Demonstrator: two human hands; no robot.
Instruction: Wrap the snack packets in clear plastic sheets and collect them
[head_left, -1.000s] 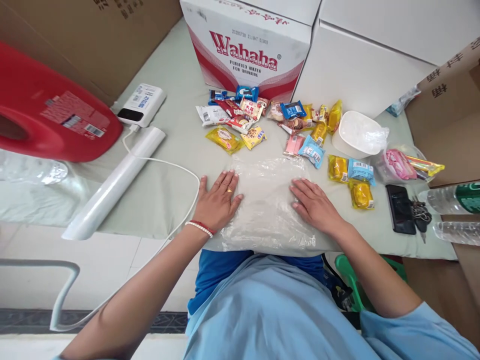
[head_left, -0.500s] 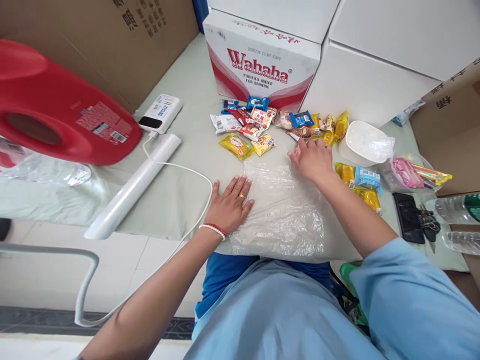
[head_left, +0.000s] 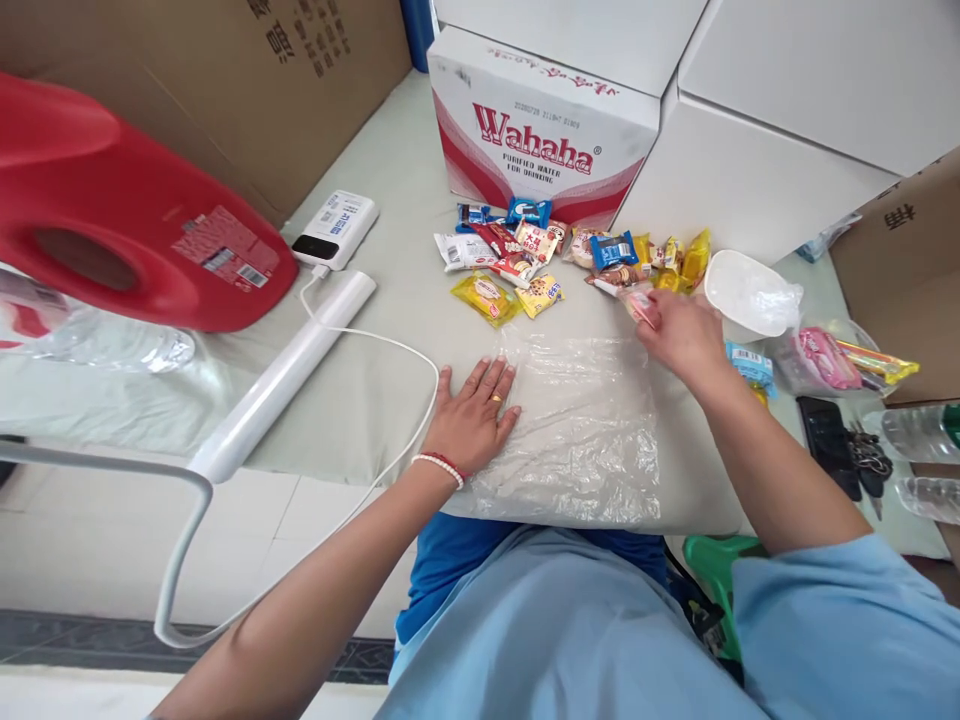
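Note:
My left hand [head_left: 475,417] lies flat with fingers spread on the left edge of a clear plastic bag [head_left: 581,430] spread on the green table [head_left: 360,390]. My right hand [head_left: 679,330] is beyond the bag's far right corner, fingers pinched on a pink snack packet [head_left: 638,299]. A heap of small wrapped snacks [head_left: 525,255] lies just past the bag, including a yellow packet [head_left: 486,296] and a blue one [head_left: 611,249].
A Wahaha carton [head_left: 540,130] and white boxes stand at the back. A white tub [head_left: 746,292], more snacks, a phone [head_left: 829,445], keys and water bottles sit at the right. A red jug [head_left: 127,220], power bank [head_left: 336,229], white tube [head_left: 289,370] and cable are at the left.
My right hand left the bag, reached up to the snack heap and closed on the pink packet. My left hand stayed flat on the bag. The camera view shifted slightly.

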